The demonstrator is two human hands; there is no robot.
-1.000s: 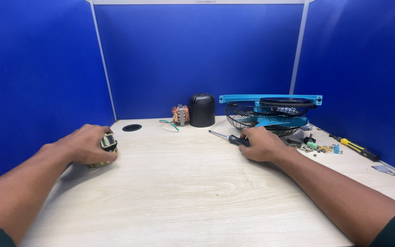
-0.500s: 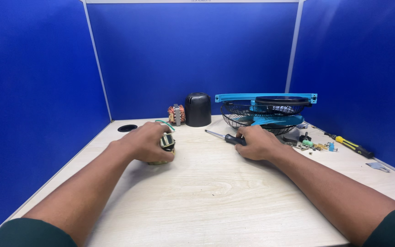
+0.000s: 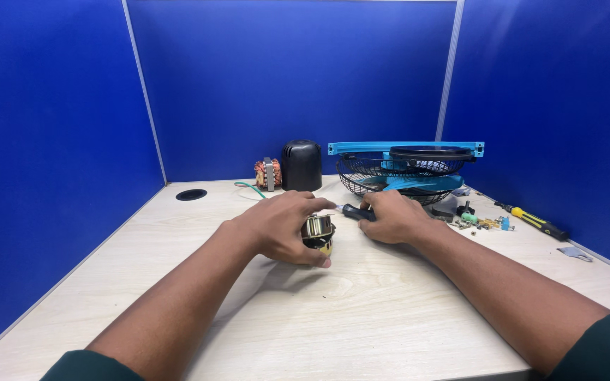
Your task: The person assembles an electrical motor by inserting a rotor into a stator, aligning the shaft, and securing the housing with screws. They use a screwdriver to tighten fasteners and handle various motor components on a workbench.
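My left hand (image 3: pixel 281 227) grips a small round metal motor part (image 3: pixel 318 233), silver and brass coloured, resting on the light wooden table (image 3: pixel 248 310) near its middle. My right hand (image 3: pixel 392 216) is closed around the black handle of a screwdriver (image 3: pixel 356 211), whose shaft points left toward the motor part. The two hands sit close together, almost touching.
Behind the hands stand a black motor cover (image 3: pixel 301 165), a copper-wound stator (image 3: pixel 267 173) with a green wire, and black wire fan guards with blue blades (image 3: pixel 407 169). Small screws and parts (image 3: pixel 481 222), a yellow-black screwdriver (image 3: pixel 536 222) and a metal piece (image 3: pixel 575 253) lie right. Blue partitions enclose the table; a cable hole (image 3: pixel 191 194) lies back left.
My left hand has carried the motor part from the table's left side rightward to the middle, next to my right hand. The right hand has stayed on the screwdriver.
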